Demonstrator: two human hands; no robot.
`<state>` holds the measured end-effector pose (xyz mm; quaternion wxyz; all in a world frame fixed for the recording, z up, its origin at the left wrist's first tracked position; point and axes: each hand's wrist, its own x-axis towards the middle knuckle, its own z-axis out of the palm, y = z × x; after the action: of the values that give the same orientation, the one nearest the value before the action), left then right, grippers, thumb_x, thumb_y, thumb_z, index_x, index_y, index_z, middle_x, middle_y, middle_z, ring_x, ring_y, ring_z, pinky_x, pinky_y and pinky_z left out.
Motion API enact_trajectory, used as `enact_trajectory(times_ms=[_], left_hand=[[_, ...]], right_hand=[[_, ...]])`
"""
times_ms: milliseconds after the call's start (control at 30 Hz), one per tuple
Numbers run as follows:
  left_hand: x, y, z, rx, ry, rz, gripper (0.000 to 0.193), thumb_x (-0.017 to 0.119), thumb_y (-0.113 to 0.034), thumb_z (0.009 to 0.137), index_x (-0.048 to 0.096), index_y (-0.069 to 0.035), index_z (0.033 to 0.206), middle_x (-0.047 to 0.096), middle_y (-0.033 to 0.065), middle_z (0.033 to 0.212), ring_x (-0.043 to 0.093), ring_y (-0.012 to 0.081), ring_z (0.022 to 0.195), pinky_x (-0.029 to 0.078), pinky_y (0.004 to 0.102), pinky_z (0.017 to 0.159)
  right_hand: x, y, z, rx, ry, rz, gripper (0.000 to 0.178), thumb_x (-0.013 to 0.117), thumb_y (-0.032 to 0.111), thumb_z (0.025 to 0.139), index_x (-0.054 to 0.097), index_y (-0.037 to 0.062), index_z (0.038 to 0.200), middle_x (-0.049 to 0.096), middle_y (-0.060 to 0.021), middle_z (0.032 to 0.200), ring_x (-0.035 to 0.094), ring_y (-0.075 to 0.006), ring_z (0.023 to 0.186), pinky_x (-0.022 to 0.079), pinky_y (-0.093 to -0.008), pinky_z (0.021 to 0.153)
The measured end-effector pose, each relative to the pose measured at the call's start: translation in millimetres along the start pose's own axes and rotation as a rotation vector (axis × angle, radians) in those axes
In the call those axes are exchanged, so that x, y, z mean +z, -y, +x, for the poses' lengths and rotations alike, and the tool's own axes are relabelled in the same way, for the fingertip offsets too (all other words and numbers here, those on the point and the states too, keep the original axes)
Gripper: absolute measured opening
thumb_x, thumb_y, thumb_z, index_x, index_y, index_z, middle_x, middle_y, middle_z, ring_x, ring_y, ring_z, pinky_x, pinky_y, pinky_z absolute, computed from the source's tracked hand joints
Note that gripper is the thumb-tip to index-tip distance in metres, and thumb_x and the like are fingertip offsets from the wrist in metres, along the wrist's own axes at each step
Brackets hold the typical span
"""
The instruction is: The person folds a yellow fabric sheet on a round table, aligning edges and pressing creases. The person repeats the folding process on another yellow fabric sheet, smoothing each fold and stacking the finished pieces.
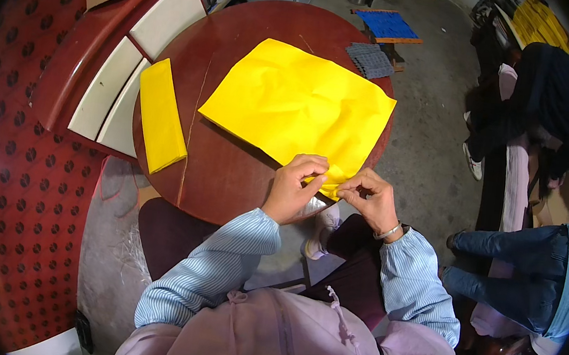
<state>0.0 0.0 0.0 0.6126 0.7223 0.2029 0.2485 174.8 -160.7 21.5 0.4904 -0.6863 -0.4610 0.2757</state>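
A large creased yellow sheet (300, 102) lies over the middle of the round brown table; I cannot tell whether it is cloth or paper. Its near right corner is gathered and folded at the table's front edge. My left hand (290, 191) pinches that corner from the left, thumb against fingers. Just to its right, my right hand (375, 205) pinches the same bunched corner, its fingertips partly hiding the fold. A long folded yellow bundle (163, 118) rests apart from my hands at the table's left side.
The round table (216, 194) stands beside a red sofa (65, 68) with white panels. A grey woven piece (369, 59) and a blue-topped folding stool (389, 25) are beyond its far right edge. On the right, a person in dark clothes (552, 103) and another in jeans (526, 275) bend down.
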Motion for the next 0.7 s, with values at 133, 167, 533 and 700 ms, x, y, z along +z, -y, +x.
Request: enact_trajectory(times_ms=[133,167,533,700], left_hand=[[-2.1,-5.6,1.1,0.13,0.014,0.084,0.02,0.076,0.0,0.087,0.076,0.0,0.107,0.071,0.0157,0.127,0.068,0.0307,0.126,0.056,0.0373,0.107],[-2.2,-6.7,0.0,0.19,0.017,0.135,0.019,0.075,-0.001,0.086,0.076,0.001,0.105,0.071,0.0167,0.125,0.068,0.0313,0.124,0.056,0.0376,0.105],[4.7,-0.4,-1.9,0.168,-0.072,0.208,0.017,0.082,-0.002,0.089,0.075,0.001,0.104,0.076,0.0142,0.121,0.072,0.0289,0.118,0.059,0.0362,0.101],[5.0,2.0,-1.1,0.132,-0.097,0.144,0.016,0.081,-0.002,0.093,0.074,0.001,0.107,0.076,0.0139,0.124,0.073,0.0261,0.118,0.061,0.0343,0.099]], right_hand=[[2.5,-2.5,4.4,-0.033,-0.049,0.023,0.016,0.09,0.006,0.087,0.081,0.0015,0.099,0.07,-0.0037,0.092,0.064,-0.0107,0.077,0.051,-0.0262,0.069],[3.1,-2.4,3.5,-0.04,-0.059,0.013,0.016,0.09,0.006,0.086,0.081,0.0015,0.099,0.07,-0.0037,0.092,0.064,-0.0106,0.077,0.051,-0.0261,0.069],[7.6,10.5,-4.9,-0.112,-0.1,-0.084,0.019,0.088,0.003,0.087,0.076,0.0015,0.101,0.068,-0.0052,0.09,0.063,-0.012,0.072,0.052,-0.0276,0.066],[4.5,11.1,-6.1,-0.215,-0.068,-0.17,0.016,0.089,0.006,0.088,0.078,0.0017,0.1,0.071,-0.0036,0.091,0.063,-0.0105,0.074,0.049,-0.0254,0.065]])
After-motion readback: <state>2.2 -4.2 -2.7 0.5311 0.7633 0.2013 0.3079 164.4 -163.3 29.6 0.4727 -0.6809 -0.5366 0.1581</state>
